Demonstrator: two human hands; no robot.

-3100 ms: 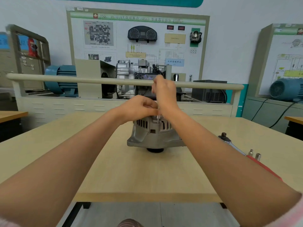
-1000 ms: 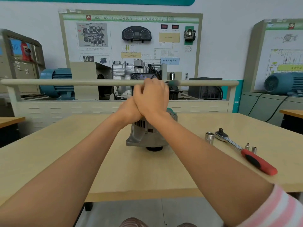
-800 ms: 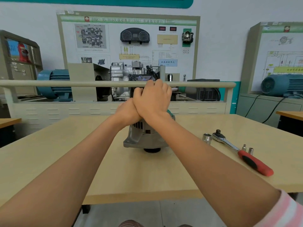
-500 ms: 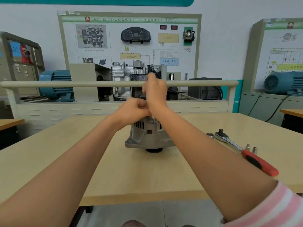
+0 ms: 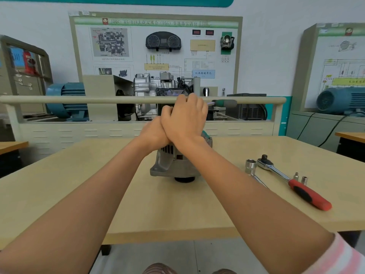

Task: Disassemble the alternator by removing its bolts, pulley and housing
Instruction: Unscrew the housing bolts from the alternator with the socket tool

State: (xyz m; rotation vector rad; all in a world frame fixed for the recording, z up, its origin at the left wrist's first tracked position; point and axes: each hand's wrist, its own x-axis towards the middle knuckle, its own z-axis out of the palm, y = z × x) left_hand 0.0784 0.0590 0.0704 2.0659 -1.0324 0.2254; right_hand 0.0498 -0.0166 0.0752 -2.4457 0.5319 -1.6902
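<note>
Alternator [image 5: 173, 165] at centre frame, standing on the tabletop [image 5: 98, 184] with its dark pulley [image 5: 184, 179] underneath. The cast metal housing is judged heavy, rigid and smooth, stable on its broad flange; the ribbed body or the mounting ear at lower left offers the surest hold, the vent slots the poorest. Right hand [image 5: 185, 121] lies over the left hand [image 5: 156, 133] above the unit, fingers curled round a tool whose green-and-grey handle [image 5: 225, 103] projects to the right; what the left hand grips cannot be told. Ratchet [image 5: 292, 180] with red grip and loose sockets [image 5: 250, 165] lie at right. Half a second earlier the hands were apart, with the right one raised above a thin upright shaft; now they are stacked and the handle points sideways
</note>
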